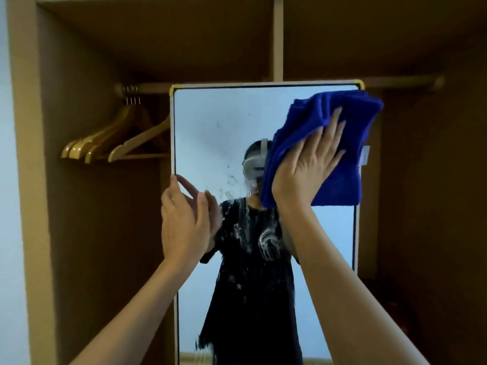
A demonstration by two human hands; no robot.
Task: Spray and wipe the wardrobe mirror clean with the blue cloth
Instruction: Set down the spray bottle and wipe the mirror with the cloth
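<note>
A tall white-framed mirror (210, 122) stands inside the wooden wardrobe, with spray drops and streaks across its middle. My right hand (308, 164) presses the blue cloth (340, 180) flat against the upper right of the glass, fingers spread and straight. My left hand (181, 227) is at the mirror's left edge, thumb on the frame and fingers touching the glass. No spray bottle is in view.
Several wooden hangers (105, 143) hang from the rail (147, 88) left of the mirror. The wardrobe's side panel (29, 180) stands at the left, a divider (278, 38) above the mirror, and a dark open compartment (421, 206) at the right.
</note>
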